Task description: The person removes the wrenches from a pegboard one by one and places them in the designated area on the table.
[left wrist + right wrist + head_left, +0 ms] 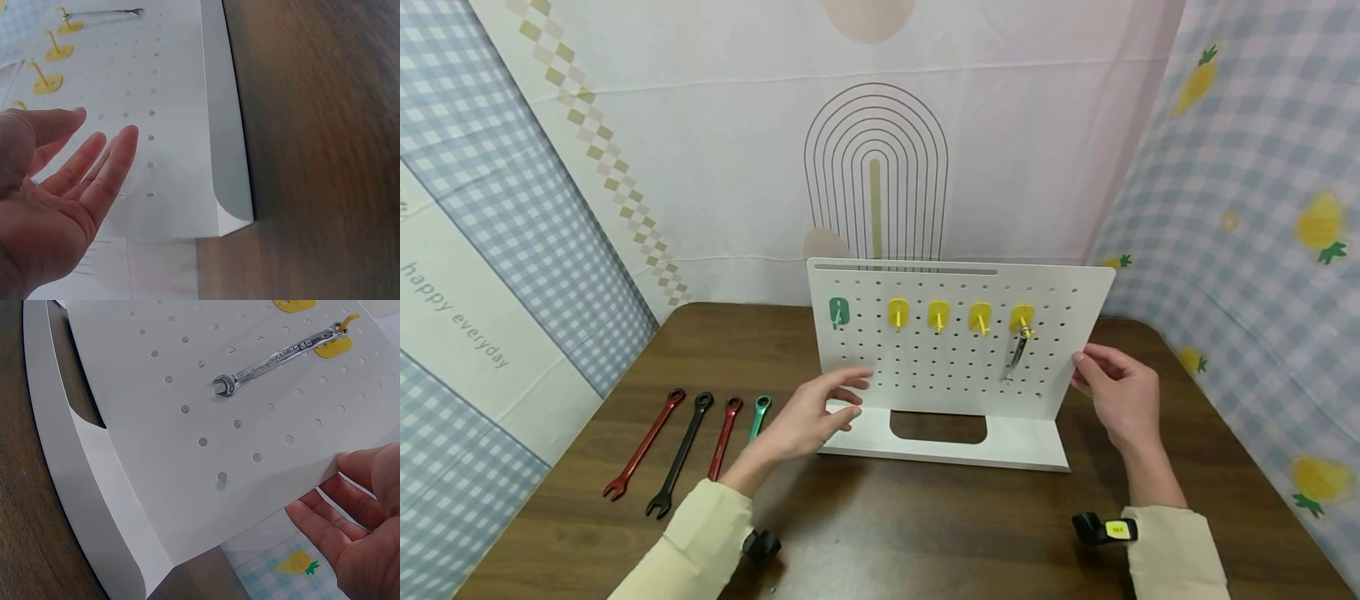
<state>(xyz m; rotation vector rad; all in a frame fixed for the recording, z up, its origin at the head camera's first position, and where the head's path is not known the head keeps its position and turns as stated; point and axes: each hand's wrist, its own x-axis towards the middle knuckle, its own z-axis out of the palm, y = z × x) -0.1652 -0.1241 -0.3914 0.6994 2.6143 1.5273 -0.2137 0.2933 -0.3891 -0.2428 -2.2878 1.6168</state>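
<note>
A white pegboard (pixel 940 367) stands upright on its base. A chrome combination wrench (pixel 275 361) hangs from the rightmost yellow hook (pixel 1022 318) by its ring end. My right hand (pixel 1123 396) pinches the board's right edge between thumb and fingers. In front of the board's lower left, my left hand (pixel 812 412) holds nothing; its fingers are spread and slightly bent. Whether its fingertips touch the board I cannot tell. Other yellow hooks (pixel 938 317) and a green hook (pixel 839 312) on the left hold nothing.
Left of the board, several wrenches lie in a row on the wooden table (pixel 925 533): a red wrench (pixel 643 446), a black wrench (pixel 680 457), another red wrench (pixel 726 437) and a green wrench (pixel 760 417). My left forearm partly covers the last two. Patterned curtains (pixel 737 167) surround the table.
</note>
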